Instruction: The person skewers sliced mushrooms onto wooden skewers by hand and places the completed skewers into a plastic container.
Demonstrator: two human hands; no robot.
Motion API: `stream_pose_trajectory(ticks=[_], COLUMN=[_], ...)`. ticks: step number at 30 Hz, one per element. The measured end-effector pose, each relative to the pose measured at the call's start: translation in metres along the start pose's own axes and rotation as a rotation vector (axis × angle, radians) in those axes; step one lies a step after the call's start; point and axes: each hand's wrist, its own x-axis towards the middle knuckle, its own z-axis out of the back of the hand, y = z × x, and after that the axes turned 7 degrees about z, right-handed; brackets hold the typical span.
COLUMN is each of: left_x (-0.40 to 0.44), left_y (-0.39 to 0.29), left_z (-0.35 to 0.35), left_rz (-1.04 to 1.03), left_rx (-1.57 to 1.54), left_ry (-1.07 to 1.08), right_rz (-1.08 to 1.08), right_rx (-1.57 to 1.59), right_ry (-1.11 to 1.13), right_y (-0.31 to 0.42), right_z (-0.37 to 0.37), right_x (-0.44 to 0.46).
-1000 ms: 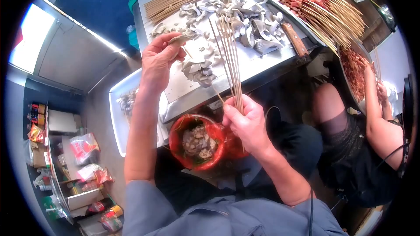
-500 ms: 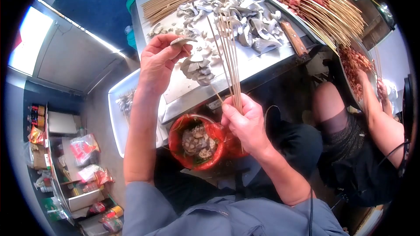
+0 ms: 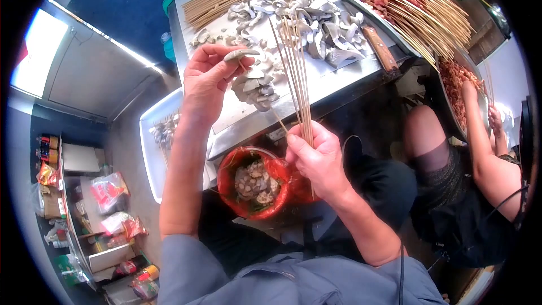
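Observation:
My left hand [image 3: 208, 76] pinches a grey oyster mushroom piece [image 3: 240, 55] at the tip of a skewer. Further down that skewer, several mushroom pieces [image 3: 255, 90] are bunched together. In my right hand [image 3: 318, 155] are the lower end of this skewer and a fan of bare bamboo skewers [image 3: 298, 73] pointing up. Torn oyster mushrooms [image 3: 333, 31] lie heaped on the table [image 3: 237, 127] beyond my hands. A red-lined bucket [image 3: 224, 178] below my hands holds mushroom scraps.
Bare skewers [image 3: 226, 1] lie at the table's far left. A wooden-handled knife [image 3: 379, 49] rests near its right edge, beside a tray of meat skewers [image 3: 412, 5]. A white tub [image 3: 148, 161] with mushroom skewers stands left. A co-worker's hands [image 3: 471, 93] are at a meat container, right.
The mushroom piece in my left hand has shifted slightly right and tilted over the skewer's tip. My right hand stays almost still. The co-worker's nearer hand has moved up slightly.

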Motion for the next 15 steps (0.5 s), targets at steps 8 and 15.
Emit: stream_pose_trajectory(ticks=[8, 15], left_x=[-0.009, -0.013], left_y=[0.002, 0.000], left_z=[-0.007, -0.016], left_rz=[0.003, 0.012], left_rx=[0.040, 0.148], left_ry=[0.011, 0.027], right_rz=[-0.008, 0.016], right_rx=[0.057, 0.011], right_ry=[-0.032, -0.030], right_y=[0.000, 0.000], right_z=[0.001, 0.003], right_x=[0.000, 0.002])
